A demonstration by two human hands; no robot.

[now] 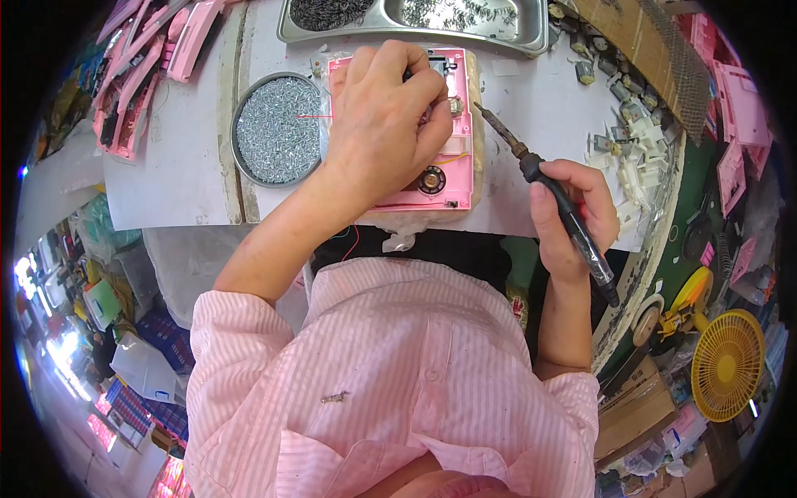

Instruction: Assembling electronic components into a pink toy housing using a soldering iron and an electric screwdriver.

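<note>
My right hand (577,217) is wrapped round the dark handle of a soldering iron (571,217), whose tip points up and left, to the right of a pink plastic housing (461,170) and apart from it. The housing lies open on the table, with a small round speaker (432,179) and a yellow wire in its lower part. Over its upper half is my left hand (386,116), fingers bent and pressed together inside the shell. What they pinch is hidden by the hand. Thin red wires show at the housing's left side and below the table edge.
A round dish of small silvery screws (278,129) stands left of the housing. Beyond it sits a metal tray (398,35) with dark small parts. Pink plastic pieces (195,41) lie far left; white plastic parts (635,162) and small metal components line the right. A yellow fan (728,365) stands lower right.
</note>
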